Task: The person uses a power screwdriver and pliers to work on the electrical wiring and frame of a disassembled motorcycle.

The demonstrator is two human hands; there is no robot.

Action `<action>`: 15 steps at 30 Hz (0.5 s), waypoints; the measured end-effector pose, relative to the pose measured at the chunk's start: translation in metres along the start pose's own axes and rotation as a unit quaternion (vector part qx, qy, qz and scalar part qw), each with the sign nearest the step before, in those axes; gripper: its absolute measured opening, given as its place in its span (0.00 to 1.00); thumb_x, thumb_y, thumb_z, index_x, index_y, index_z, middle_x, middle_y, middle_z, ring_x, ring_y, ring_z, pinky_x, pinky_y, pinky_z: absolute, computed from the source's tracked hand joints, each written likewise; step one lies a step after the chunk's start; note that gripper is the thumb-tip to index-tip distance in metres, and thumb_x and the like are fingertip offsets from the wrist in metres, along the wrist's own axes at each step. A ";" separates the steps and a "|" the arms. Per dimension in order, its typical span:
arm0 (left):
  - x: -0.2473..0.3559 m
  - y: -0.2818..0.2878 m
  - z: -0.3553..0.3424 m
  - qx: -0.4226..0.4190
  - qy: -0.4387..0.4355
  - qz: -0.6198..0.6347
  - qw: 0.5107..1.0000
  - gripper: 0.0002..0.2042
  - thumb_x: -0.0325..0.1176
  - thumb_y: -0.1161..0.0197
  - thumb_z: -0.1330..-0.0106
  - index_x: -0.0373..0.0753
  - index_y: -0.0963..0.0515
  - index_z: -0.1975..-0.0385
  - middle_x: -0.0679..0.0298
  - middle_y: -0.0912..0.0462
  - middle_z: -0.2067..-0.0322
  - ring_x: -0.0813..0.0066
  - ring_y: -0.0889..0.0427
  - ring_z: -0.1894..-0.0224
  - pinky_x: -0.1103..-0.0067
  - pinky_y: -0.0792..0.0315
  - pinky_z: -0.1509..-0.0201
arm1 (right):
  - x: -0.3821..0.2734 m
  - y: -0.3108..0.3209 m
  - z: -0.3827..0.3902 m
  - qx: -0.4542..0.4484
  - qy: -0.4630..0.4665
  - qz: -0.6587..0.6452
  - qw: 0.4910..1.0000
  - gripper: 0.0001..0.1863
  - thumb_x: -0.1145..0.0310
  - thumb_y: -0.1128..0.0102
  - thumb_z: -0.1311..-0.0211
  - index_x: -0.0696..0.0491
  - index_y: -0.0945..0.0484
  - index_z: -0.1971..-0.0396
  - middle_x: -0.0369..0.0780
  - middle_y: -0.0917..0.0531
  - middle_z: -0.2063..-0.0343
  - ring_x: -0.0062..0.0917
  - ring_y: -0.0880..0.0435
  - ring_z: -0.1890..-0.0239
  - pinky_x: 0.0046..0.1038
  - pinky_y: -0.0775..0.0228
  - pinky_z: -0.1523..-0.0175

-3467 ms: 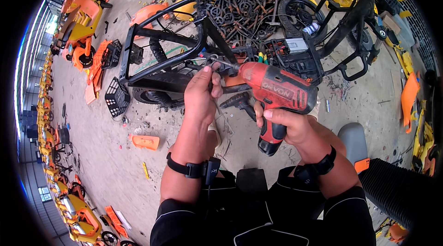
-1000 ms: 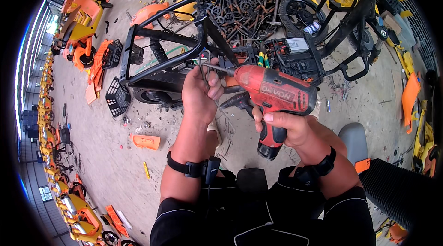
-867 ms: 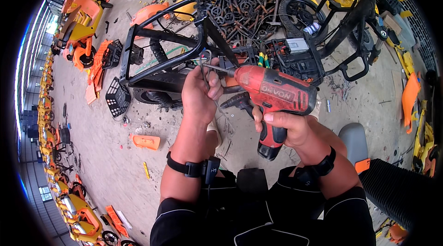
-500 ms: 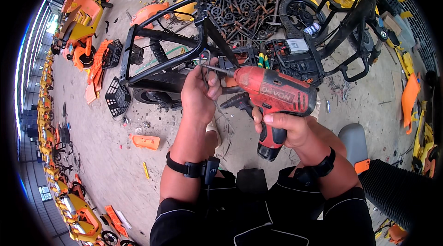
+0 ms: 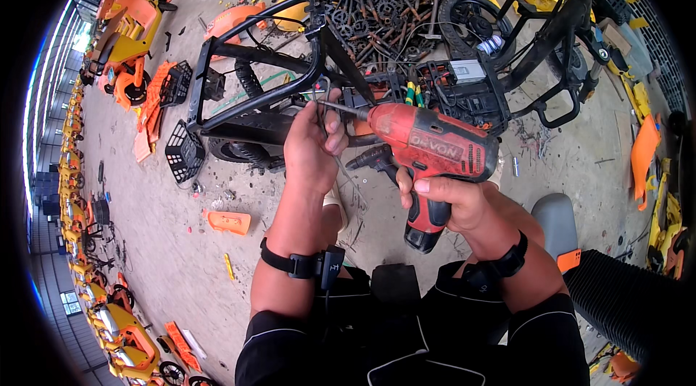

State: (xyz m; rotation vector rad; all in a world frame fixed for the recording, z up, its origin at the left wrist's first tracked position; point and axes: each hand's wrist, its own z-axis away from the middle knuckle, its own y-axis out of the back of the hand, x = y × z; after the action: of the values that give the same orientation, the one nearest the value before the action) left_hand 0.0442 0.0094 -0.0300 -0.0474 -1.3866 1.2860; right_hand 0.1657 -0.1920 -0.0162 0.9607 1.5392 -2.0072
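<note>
The red power driver (image 5: 428, 139) sits right of centre in the frame, in the grip of the right hand (image 5: 453, 197), whose fingers are wrapped about its handle. Its nose points left toward the left hand (image 5: 312, 143), near the middle of the frame, which curls and pinches a thin bent metal rod (image 5: 323, 81) between thumb and fingers. The driver's shaft (image 5: 344, 107) reaches across to that thumb; whether it touches the rod I cannot tell.

The driver has a scuffed red body with dark vents, a pale printed label on its side and a black-and-red grip, tilted with its base low. The rod is grey and slender, looped at its upper end and partly hidden by the fingers.

Behind both hands, a black tubular frame (image 5: 250, 130) stands left of centre, and a second black frame (image 5: 551, 42) fills the upper right. A heap of rusty metal parts (image 5: 377, 9) spreads along the top, with a tyre (image 5: 471, 20) beside it. A grey seat (image 5: 557, 219) lies at the right, a black basket (image 5: 185, 150) at the left. Below the driver's nose lies a dark drill (image 5: 373, 158), partly covered by the driver and right hand. Smaller still are an orange plastic piece (image 5: 228, 222), lower left, and a yellow strip (image 5: 229, 266) below it.
</note>
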 end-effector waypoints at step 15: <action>-0.001 0.000 0.002 0.005 -0.009 0.009 1.000 0.21 0.40 0.55 0.22 0.33 0.32 0.38 0.74 0.35 0.76 0.84 0.41 0.79 0.83 0.45 0.74 | 0.000 0.004 0.001 -0.022 0.014 -0.023 0.999 0.22 0.70 0.37 0.41 0.59 0.26 0.47 0.41 0.18 0.66 0.27 0.18 0.66 0.30 0.26 0.58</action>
State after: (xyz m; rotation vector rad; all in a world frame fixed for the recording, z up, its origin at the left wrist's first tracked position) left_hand 0.0433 0.0077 -0.0300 -0.0421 -1.3992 1.3110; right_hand 0.1682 -0.1938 -0.0191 0.9490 1.6278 -1.9891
